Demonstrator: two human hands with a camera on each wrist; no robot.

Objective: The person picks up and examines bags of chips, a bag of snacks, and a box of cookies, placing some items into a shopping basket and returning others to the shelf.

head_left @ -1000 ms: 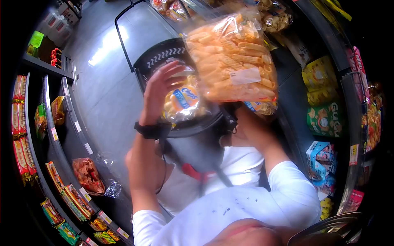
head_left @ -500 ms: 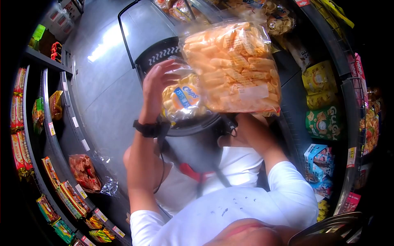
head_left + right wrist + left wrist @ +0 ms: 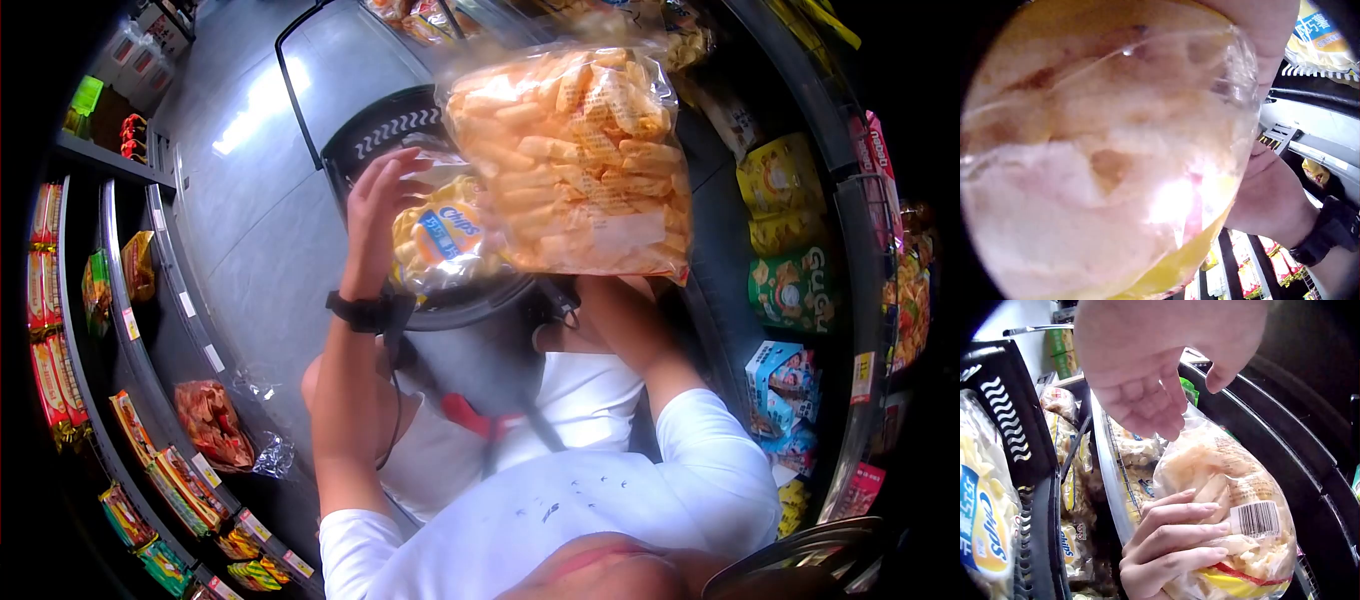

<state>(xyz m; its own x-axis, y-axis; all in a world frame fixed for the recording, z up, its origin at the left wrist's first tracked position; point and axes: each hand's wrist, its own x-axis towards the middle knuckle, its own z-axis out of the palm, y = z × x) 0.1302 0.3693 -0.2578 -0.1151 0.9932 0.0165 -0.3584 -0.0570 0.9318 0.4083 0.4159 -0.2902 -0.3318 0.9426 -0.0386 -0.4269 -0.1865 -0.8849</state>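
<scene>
A large clear bag of orange, tube-shaped snacks (image 3: 580,165) is held up over the right side of a black basket (image 3: 400,125). In the left wrist view, the right hand (image 3: 1175,544) grips this bag (image 3: 1257,487), fingers spread across it beside a barcode label; the bag hides this hand in the head view. My left hand (image 3: 375,215) is raised over the basket, fingers loosely bent and empty. Whether its fingertips touch the bag is unclear. A bag marked "Chips" (image 3: 440,235) lies in the basket. The snack bag (image 3: 1104,144) fills most of the right wrist view.
Shelves with red and yellow packets (image 3: 50,280) curve along the left. A reddish-brown bag (image 3: 213,425) lies on a lower left shelf. Yellow bags (image 3: 780,190), a green bag (image 3: 790,290) and blue packs (image 3: 785,395) line the right. The basket's handle (image 3: 290,90) extends over the grey floor.
The snack bag has shifted slightly right and down from a second ago, now showing more squarely to the head view. The left hand stays over the basket with only a small shift.
</scene>
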